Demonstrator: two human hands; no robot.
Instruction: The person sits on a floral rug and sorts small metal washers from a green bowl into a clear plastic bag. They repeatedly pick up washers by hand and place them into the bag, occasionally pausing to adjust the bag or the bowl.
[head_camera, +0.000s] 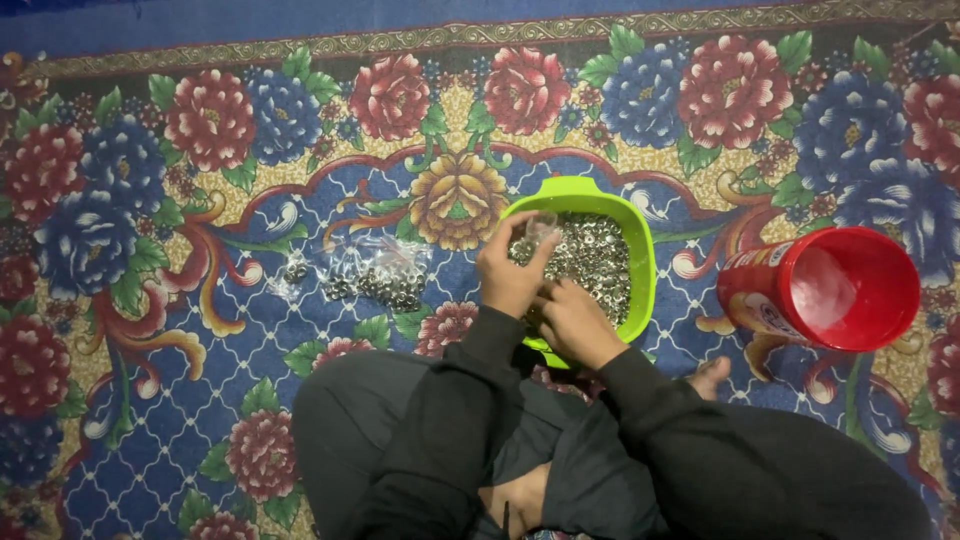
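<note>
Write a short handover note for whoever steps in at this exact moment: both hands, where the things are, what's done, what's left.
Left hand: grip on a small clear bag over the green tub.
Right hand: at the tub's near edge, on the small metal pieces; whether its grip is closed cannot be told.
Done: several filled clear bags lie on the carpet, left of the tub.
Left: tub is still heaped with pieces. Red container lies on its side to the right.

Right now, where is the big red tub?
In the head view, the red tub lies on its side on the flowered carpet, at the person's right, just beyond the green bowl of small metal pieces.
</note>
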